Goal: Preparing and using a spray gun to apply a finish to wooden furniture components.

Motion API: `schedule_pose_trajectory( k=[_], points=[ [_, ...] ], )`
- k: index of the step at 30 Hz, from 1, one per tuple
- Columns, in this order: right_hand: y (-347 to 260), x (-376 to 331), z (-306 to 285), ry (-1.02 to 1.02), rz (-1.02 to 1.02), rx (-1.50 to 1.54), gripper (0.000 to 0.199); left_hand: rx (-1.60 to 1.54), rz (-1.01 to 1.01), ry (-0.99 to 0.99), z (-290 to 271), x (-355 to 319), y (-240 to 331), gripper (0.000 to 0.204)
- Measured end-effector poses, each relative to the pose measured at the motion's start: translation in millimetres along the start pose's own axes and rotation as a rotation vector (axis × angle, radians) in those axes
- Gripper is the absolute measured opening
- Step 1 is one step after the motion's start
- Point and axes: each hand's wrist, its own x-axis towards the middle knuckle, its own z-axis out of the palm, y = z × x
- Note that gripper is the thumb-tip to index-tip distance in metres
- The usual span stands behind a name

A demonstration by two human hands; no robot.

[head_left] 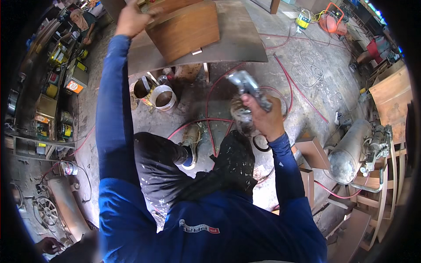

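Observation:
My right hand is wrapped round the handle of a silver spray gun, blurred by motion. A round, paint-stained metal cup shows just below the gun, beside my fingers. Far left, my raised left hand has its thumb and fingers apart, close to the upper left edge of a brown wooden panel. Whether the fingertips touch that panel is not clear. The panel rests slanted on a larger dark board, and a small white block lies by its lower edge.
Under the board stand a white bucket and an open tin. Red hose loops across the floor around my feet. A compressor tank and wooden pieces are at right. Shelved cans line the left. Other people are farther off.

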Motion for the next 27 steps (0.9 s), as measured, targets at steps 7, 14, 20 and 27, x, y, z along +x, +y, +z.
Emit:
schedule_pose_trajectory(
  k=[7, 14, 20, 27],
  points=[
    [-9, 12, 45, -0.315, -0.068, 0.158, 0.041, -0.615, -0.756, 0.935, -98, -103, 48, 0.046],
    [6, 23, -9, -0.013, -0.010, -0.017, 0.047, -0.722, -1.364, 1.056, -129, -231, -9, 0.041],
    [6, 26, -21, 0.065, -0.079, -0.126, 0.051, -0.612, -1.249, 1.000, -129, -229, -2, 0.043],
    [-27, -2, 50, -0.271, -0.073, -0.043, 0.044, -0.681, -1.248, 0.886, -101, -205, 1, 0.047]
  ],
)
